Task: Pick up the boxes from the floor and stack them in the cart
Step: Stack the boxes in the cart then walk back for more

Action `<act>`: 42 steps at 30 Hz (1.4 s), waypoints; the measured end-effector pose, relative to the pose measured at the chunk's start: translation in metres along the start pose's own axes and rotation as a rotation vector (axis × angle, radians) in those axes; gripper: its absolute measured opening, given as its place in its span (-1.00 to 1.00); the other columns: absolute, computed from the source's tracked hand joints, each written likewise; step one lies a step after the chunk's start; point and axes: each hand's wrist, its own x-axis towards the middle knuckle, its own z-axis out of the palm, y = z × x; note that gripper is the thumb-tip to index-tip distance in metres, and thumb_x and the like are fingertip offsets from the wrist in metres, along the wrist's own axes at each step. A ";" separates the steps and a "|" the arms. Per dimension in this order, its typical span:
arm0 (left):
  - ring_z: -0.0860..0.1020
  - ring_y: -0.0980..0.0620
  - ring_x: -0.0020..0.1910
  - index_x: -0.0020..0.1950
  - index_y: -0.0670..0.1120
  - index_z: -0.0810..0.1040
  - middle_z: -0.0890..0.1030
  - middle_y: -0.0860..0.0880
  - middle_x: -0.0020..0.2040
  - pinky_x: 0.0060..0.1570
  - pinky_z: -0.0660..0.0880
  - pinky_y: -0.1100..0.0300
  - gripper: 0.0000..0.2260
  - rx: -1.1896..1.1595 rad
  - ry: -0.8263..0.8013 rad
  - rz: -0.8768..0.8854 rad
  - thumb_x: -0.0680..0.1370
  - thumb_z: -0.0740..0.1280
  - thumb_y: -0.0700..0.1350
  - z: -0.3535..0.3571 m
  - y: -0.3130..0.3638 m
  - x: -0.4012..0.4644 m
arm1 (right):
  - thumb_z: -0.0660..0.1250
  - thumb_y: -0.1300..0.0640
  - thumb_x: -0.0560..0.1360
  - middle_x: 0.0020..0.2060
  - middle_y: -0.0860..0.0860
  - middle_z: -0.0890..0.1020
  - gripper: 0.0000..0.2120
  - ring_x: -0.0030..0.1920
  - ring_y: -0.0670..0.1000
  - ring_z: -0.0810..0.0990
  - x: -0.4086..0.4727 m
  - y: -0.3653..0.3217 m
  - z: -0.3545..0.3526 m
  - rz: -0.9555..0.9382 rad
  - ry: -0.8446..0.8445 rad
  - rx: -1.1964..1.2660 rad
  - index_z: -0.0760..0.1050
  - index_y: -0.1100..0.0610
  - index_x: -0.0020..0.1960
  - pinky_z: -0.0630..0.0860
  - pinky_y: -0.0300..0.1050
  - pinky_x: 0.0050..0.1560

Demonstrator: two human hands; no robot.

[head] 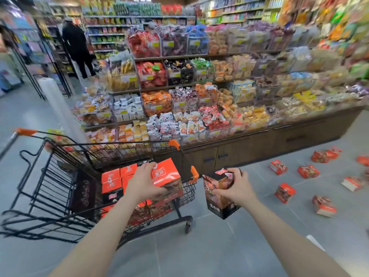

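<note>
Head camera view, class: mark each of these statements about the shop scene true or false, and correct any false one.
1. The left hand holds an orange box over the cart. True.
2. The right hand is empty. False: it grips a dark box beside the cart, outside its basket.
3. Boxes already lie stacked in the cart. True.
4. No boxes are left on the floor. False: several boxes lie scattered on the grey tiles to the right.
5. The cart's corner guards are blue. False: they are orange.
</note>
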 end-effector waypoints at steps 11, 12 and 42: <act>0.35 0.00 0.23 0.41 0.00 0.25 0.40 0.03 0.22 0.10 0.44 0.06 -0.13 -0.031 0.017 -0.107 0.20 0.53 0.21 -0.009 -0.085 0.083 | 0.59 -0.23 0.10 0.18 -0.01 0.24 -0.19 0.14 0.06 0.49 0.097 -0.060 0.055 -0.056 -0.052 -0.050 0.23 -0.19 0.21 0.52 -0.01 0.20; 0.35 0.01 0.24 0.41 0.01 0.25 0.40 0.04 0.23 0.10 0.44 0.06 -0.13 -0.022 0.004 -0.117 0.20 0.52 0.21 -0.007 -0.092 0.090 | 0.58 -0.24 0.10 0.18 -0.02 0.23 -0.20 0.14 0.07 0.49 0.108 -0.062 0.059 -0.064 -0.058 -0.054 0.22 -0.21 0.20 0.51 0.00 0.20; 0.35 0.01 0.26 0.41 0.02 0.25 0.40 0.04 0.23 0.17 0.37 0.12 -0.14 -0.057 -0.219 -0.247 0.20 0.52 0.19 0.059 -0.287 0.292 | 0.41 -0.43 0.06 0.16 0.04 0.33 -0.03 0.23 0.09 0.35 0.331 -0.091 0.282 0.068 -0.282 -0.209 0.20 -0.14 0.38 0.41 0.03 0.27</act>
